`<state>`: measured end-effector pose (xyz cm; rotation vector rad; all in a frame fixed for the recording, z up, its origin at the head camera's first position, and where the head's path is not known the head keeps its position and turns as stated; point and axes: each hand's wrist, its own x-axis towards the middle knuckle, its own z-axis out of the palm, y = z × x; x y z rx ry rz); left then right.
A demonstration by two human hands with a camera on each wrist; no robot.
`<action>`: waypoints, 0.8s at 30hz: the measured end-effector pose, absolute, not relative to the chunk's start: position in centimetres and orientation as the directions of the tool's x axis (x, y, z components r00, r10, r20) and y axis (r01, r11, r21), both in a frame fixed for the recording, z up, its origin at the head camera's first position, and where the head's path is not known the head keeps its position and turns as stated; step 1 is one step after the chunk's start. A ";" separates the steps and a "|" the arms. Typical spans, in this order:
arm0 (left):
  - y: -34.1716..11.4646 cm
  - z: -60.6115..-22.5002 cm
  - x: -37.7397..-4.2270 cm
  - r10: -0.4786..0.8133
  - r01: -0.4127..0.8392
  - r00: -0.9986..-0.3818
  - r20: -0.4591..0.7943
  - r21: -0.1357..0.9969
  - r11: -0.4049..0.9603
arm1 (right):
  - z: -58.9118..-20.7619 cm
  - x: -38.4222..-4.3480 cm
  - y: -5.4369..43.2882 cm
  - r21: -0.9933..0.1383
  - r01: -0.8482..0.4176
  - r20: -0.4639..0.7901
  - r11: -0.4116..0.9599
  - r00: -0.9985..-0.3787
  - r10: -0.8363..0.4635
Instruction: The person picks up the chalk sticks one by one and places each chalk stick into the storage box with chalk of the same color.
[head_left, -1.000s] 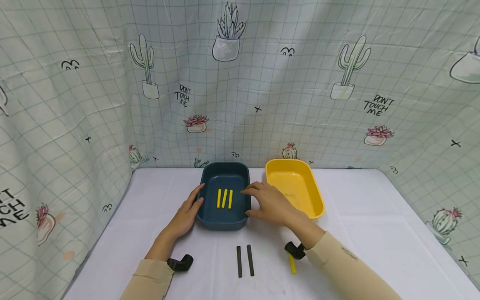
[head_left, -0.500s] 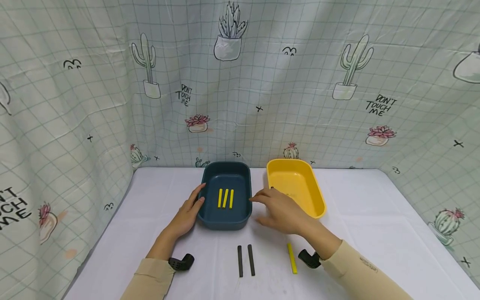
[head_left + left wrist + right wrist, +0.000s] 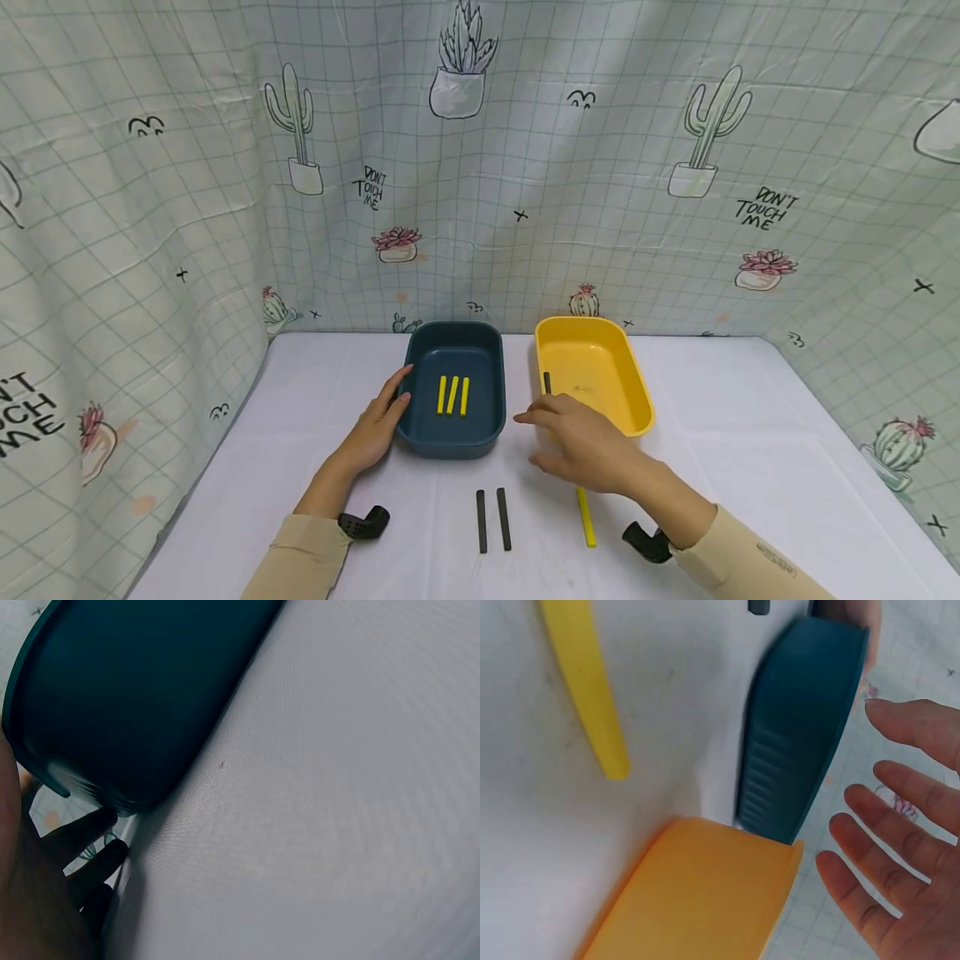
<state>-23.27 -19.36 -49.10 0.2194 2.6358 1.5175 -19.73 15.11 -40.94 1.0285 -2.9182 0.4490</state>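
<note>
so, left hand [image 3: 375,427], touching blue tub [image 3: 453,447]

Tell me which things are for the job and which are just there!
Probably for the job:
blue tray
three yellow sticks inside it
yellow tray
partly hidden dark stick
two other dark sticks
loose yellow stick

Probably just there:
cactus-print curtain
white tablecloth
black wrist gadgets

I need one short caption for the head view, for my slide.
Left hand touching the blue tray with three yellow sticks inside, right hand empty near the yellow tray.
</note>
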 end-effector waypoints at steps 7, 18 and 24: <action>-19.3 -49.0 -23.4 0.167 0.071 -0.986 -0.016 0.865 0.497 | -41.0 -18.6 15.9 -0.274 -0.602 0.073 0.750 -0.791 -0.608; -19.4 -49.2 -23.3 0.165 0.063 -0.986 -0.025 0.857 0.511 | -41.8 -17.1 17.4 -0.288 -0.583 0.016 0.760 -0.796 -0.605; -19.4 -48.9 -23.3 0.165 0.053 -0.985 -0.040 0.852 0.521 | -42.4 -16.6 18.2 -0.272 -0.596 0.009 0.755 -0.786 -0.618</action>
